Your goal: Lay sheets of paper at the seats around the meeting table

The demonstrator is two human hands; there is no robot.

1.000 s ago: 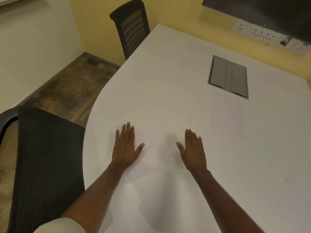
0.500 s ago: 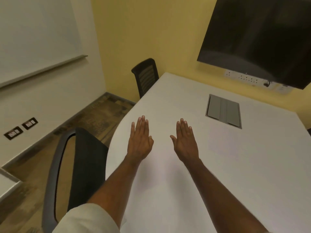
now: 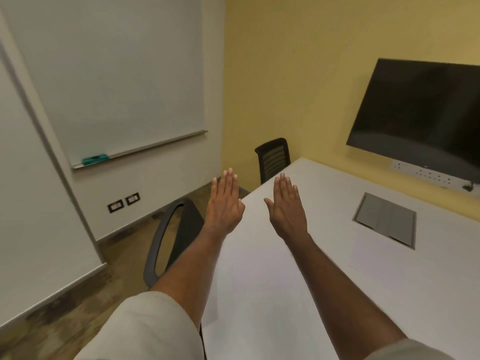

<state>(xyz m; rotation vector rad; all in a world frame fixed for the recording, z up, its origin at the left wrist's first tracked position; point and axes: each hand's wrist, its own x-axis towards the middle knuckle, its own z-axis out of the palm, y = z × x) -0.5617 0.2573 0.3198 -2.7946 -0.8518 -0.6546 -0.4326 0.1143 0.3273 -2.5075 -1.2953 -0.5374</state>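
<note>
Both hands had been lifted off the tabletop since the earlier frames, where they were pressed flat on a sheet, and the view had been raised so that the wall-mounted whiteboard [image 3: 109, 81] and the black flat screen [image 3: 420, 118] were brought in. The left hand [image 3: 224, 203] was held in the air over the near edge of the white rounded meeting table [image 3: 272, 281], fingers straight and close together, nothing held. The right hand [image 3: 287, 206] was held beside it, apart from it, likewise flat with the thumb spread a little, nothing held. A white sheet of paper [image 3: 374, 253] was seen lying faintly on the table just in front of the grey rectangular cable hatch [image 3: 385, 220]; its edges could hardly be told from the tabletop. The sheet under the hands in the earlier frames could not be made out against the white surface. A black mesh office chair [image 3: 174, 240] was seen at the table's near left edge, partly hidden by the left forearm, and a second black slatted chair [image 3: 274, 158] was set at the far corner by the yellow wall. A teal eraser [image 3: 94, 159] was lying on the whiteboard's tray.
</note>
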